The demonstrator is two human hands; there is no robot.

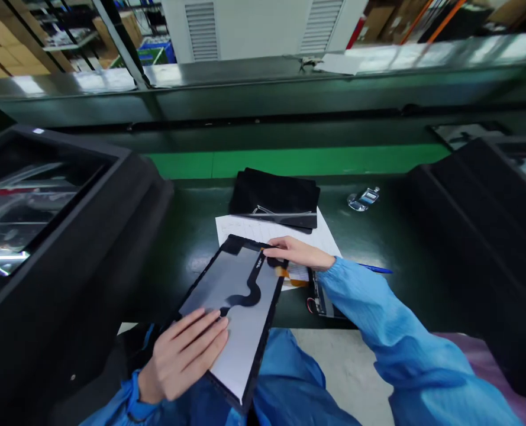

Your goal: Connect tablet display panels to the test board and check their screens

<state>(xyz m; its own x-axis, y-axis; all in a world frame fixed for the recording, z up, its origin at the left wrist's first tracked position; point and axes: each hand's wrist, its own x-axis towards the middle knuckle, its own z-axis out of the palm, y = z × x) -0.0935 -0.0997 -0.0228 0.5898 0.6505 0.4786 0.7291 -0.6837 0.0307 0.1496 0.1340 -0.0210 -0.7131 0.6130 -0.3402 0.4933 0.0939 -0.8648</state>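
Cloth (378,307), blue and loose, covers both arms of the person at the table (183,236). Nearest to the body is the left hand (187,358), lying over the near left edge of a thin flat panel (245,334). Its fingers are long and side by side on the gray face; the thumb is hidden, so I cannot tell if it grips from below. The panel lies to the right and far side of this hand, partly past the table's near edge. Its long way runs at a slant, from near left to far right. A bendy black strip (250,294) curls across it, from just by the left fingertips to the far right corner. There the right hand (300,252) comes in, so it is the hand nearer the strip's far end. Its thumb and fingertips are close together; I cannot tell if they pinch the strip or only touch it. From the right hand, the panel lies near and left. An orange piece (297,283) and a dark part (329,305) sit by the right wrist. Farther off are white paper (227,226), a black stack (274,190) and, to the right, a silver counter (362,199).
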